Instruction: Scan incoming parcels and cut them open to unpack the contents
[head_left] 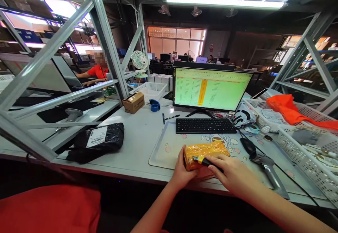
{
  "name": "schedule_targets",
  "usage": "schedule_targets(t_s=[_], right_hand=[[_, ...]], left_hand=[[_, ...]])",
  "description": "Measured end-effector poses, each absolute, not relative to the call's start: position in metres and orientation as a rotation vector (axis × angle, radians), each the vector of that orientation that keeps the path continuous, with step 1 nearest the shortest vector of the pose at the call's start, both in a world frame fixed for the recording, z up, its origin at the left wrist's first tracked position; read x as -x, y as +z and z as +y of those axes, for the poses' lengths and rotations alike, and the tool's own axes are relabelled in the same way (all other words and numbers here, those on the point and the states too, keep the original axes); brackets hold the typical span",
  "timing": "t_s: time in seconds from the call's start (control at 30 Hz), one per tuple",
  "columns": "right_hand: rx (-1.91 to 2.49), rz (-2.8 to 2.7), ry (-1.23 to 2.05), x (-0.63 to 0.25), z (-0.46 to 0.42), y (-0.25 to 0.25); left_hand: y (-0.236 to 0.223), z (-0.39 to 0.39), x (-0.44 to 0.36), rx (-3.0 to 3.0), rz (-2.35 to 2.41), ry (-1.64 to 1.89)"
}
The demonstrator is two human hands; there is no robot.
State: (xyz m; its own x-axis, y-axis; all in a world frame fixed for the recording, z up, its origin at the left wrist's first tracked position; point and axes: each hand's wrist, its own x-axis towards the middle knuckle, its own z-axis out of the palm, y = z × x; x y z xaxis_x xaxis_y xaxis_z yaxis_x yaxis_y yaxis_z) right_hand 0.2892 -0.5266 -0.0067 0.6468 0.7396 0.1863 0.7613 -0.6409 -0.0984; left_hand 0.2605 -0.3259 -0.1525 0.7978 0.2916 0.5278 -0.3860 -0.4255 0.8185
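A package wrapped in shiny yellow-orange tape (pixel 208 149) is over the front of the desk mat. My left hand (pixel 182 171) is closed around its left end, thumb underneath and fingers along the side. In my right hand (pixel 229 171) is a utility knife (pixel 204 161) with a black and yellow body, its tip lying against the near left part of the package. A black keyboard (pixel 206 126) sits just behind the package. The underside of the package is partly hidden by my hands.
A monitor (pixel 212 89) stands behind the keyboard. On the right are a mouse (pixel 247 146), a barcode scanner (pixel 269 173) and white baskets (pixel 308 159). A black parcel (pixel 99 139), small carton (pixel 133 102), blue tape roll (pixel 154 105) and pens (pixel 171 117) lie left. A person in red (pixel 99 71) sits beyond the metal frame.
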Motion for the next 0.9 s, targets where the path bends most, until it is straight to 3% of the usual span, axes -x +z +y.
schedule_targets(t_s=[0.13,0.9], right_hand=[[2.800,-1.244,-0.172,-0.279,-0.520,0.001],[3.079,-0.660,-0.390,-0.391,-0.675,-0.009]], left_hand=[[-0.158,-0.333,-0.258,-1.791,-0.011,0.535],[-0.140,-0.335,-0.252,-1.766,-0.033,0.615]])
